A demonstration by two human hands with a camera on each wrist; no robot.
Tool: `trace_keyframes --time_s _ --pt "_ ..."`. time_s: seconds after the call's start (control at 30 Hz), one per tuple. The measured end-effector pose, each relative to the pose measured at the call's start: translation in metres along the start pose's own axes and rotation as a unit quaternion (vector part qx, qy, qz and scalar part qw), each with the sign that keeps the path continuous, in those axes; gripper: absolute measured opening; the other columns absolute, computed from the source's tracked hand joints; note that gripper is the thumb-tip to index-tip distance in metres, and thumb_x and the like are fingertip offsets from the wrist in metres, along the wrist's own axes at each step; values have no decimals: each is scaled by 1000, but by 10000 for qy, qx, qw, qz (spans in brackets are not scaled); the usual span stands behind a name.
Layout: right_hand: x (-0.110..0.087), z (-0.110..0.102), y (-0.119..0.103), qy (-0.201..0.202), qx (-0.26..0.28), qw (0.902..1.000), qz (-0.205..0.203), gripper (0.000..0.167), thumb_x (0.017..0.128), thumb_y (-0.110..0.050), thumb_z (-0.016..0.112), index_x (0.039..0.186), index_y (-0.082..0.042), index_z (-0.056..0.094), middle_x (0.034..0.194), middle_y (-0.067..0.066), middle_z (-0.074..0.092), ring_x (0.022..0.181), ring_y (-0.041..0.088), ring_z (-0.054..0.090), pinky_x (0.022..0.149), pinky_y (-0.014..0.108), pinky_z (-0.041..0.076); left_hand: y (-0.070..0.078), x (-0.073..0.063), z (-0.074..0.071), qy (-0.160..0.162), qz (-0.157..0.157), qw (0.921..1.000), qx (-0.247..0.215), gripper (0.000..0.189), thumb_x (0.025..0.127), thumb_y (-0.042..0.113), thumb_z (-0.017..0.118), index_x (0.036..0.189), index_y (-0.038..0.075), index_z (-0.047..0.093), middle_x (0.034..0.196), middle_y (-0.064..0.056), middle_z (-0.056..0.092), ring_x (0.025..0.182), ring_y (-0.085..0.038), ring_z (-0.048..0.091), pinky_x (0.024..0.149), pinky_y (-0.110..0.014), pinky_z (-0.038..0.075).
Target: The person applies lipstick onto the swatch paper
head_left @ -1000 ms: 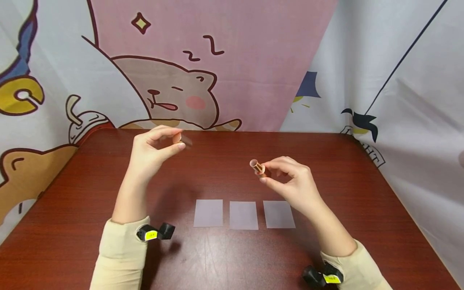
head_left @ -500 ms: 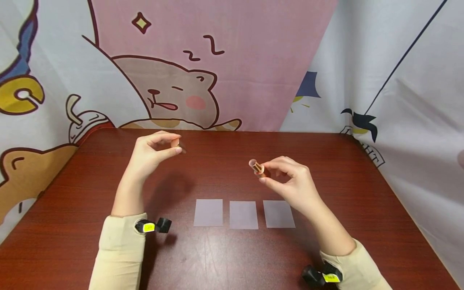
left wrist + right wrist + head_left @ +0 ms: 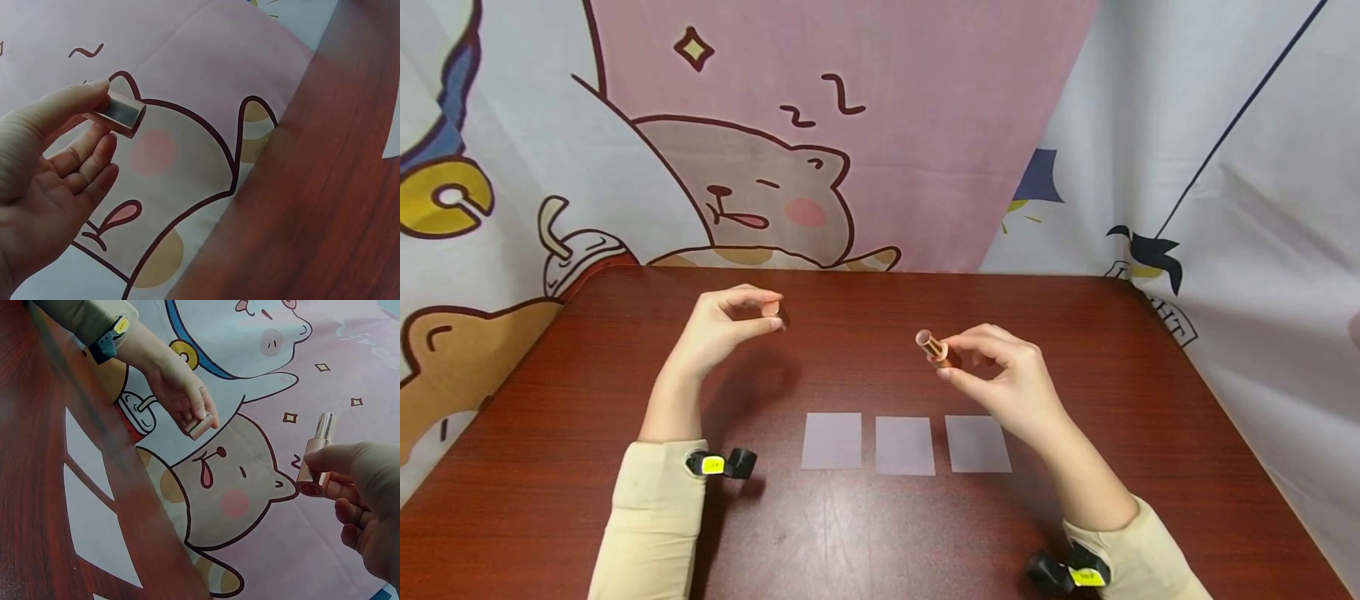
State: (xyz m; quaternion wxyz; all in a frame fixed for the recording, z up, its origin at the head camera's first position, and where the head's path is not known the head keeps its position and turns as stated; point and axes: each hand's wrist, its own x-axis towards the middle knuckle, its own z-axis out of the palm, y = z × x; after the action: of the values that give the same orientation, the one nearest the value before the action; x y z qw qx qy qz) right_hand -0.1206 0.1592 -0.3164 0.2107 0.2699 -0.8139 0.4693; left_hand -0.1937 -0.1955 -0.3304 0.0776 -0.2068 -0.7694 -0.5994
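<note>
My left hand [image 3: 711, 333] is raised over the left part of the table, pinching a small rose-gold lipstick cap [image 3: 122, 114] between thumb and fingers. In the left wrist view the cap lies tilted, one end sticking out beyond the fingertips. On the other side, my right hand [image 3: 1003, 375] grips a rose-gold lipstick tube [image 3: 933, 346] without its cap. Its shiny inner sleeve points up and to the left in the head view; the right wrist view shows the lipstick tube [image 3: 317, 453] nearly upright. Cap and tube are well apart.
Three white paper squares lie in a row on the dark red-brown table [image 3: 880, 350]: a left square [image 3: 832, 442], a middle square [image 3: 905, 447] and a right square [image 3: 977, 444]. A cartoon-printed cloth [image 3: 925, 125] hangs behind the table.
My left hand has come down somewhat in the head view, still pinching the cap. My right hand and the lipstick tube have hardly moved.
</note>
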Motion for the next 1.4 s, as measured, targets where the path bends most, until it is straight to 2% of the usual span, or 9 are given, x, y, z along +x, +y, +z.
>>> trace_keyframes --time_s 0.07,0.17,0.43,0.73,0.83,0.97,1.07,1.17,1.4 --pt "0 0 0 0 3 10000 9 28 70 3 83 94 -11 75 86 -3 67 72 14 54 62 19 44 -9 2 -1 13 -114 9999 63 29 77 -9 74 105 -9 68 83 -3 63 79 -13 62 69 -21 50" --pt "0 0 0 -9 30 10000 24 28 70 2 83 94 -11 75 87 -6 66 72 16 54 62 19 43 -12 1 0 -27 -249 9996 142 30 78 -6 75 107 -7 68 85 0 64 80 -11 61 70 -20 50" --pt "-1 0 2 -82 3 9999 57 28 70 2 83 95 -9 75 89 -4 66 73 16 55 64 18 44 1 -2 5 -122 -478 9986 213 29 78 -8 72 106 -12 66 86 -5 65 81 -11 61 71 -19 50" --pt "-1 1 3 -69 3 10000 53 29 70 2 83 94 -10 75 88 -3 67 73 15 55 64 18 45 -38 0 3 -238 -799 9958 382 33 79 3 77 111 -2 69 102 -9 67 91 -14 59 75 -22 47" --pt "-1 1 3 -66 -18 10000 37 29 69 2 83 94 -9 75 87 0 67 73 13 55 64 18 44 -40 0 3 -293 -937 9942 446 33 80 4 77 111 -2 69 102 -11 66 91 -16 59 76 -22 47" --pt "0 1 3 -71 -3 10000 18 29 70 2 83 94 -11 75 87 2 67 73 12 54 64 18 45 -29 -2 6 -424 -1044 9920 570 31 81 0 74 110 -6 67 99 -16 66 89 -18 60 76 -22 47" --pt "0 0 2 -73 19 10000 8 29 70 2 83 95 -11 75 87 -2 67 73 13 55 64 19 45 -34 -3 6 -456 -1078 9915 575 32 80 0 75 111 -7 67 98 -15 66 88 -18 61 76 -23 47" --pt "-1 0 4 -97 51 9999 -7 29 71 2 82 95 -11 75 87 -4 67 72 15 55 63 19 45 -51 -2 5 -450 -1108 9912 570 35 79 4 77 112 -6 67 98 -12 67 89 -17 61 77 -23 47" --pt "-1 0 6 -170 38 9998 1 26 72 1 81 95 -11 75 87 -7 66 73 10 55 64 18 46 -59 -2 8 -460 -1347 9878 639 37 79 3 77 113 -6 66 101 -15 67 95 -26 59 83 -28 44"
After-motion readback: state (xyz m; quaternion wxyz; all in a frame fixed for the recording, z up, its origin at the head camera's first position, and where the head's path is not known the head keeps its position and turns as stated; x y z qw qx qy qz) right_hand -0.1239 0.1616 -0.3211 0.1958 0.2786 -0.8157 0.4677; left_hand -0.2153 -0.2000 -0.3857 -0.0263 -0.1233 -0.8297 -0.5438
